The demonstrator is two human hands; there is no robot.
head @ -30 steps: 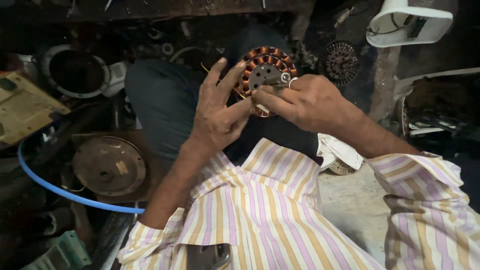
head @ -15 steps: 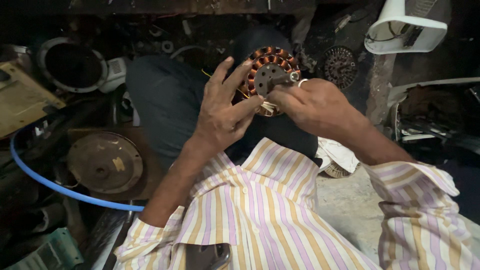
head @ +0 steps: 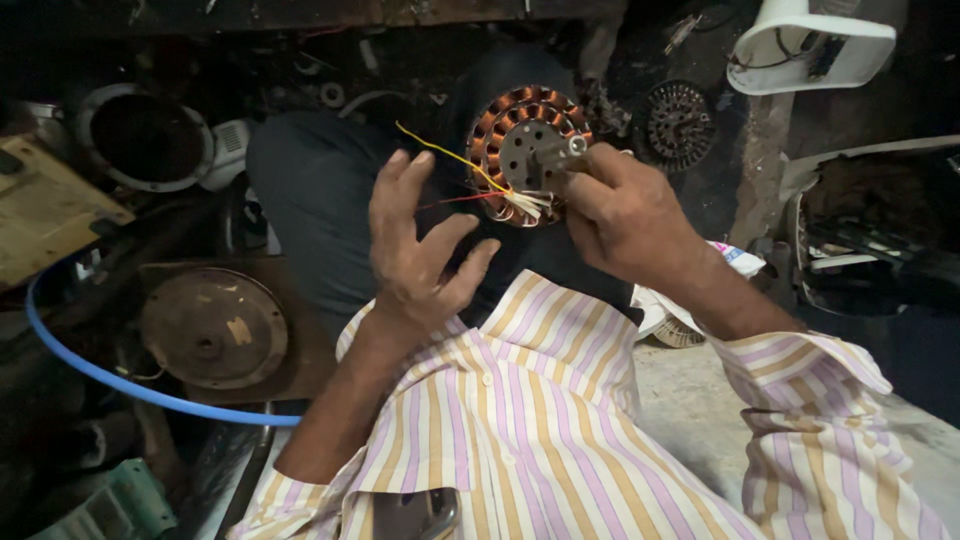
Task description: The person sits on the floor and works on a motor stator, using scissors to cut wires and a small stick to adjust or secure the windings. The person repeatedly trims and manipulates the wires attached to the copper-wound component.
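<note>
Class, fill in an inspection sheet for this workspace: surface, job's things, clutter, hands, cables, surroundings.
Surface: concrete floor, dusty.
Job's things: copper-wound stator with metal hub and shaft.
Clutter: rusty round cover, dark ring housing, second small stator, white plastic casing.
Hands: right hand grips the stator; left hand open, beside it, holding nothing.
Cables: yellow and red leads from the stator; blue hose.
Surroundings: dim, crowded workshop; nothing else seen.

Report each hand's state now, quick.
Left hand: open, fingers spread, holding nothing, beside the thin yellow and red wires.
Right hand: closed, gripping the round copper-wound motor stator.
</note>
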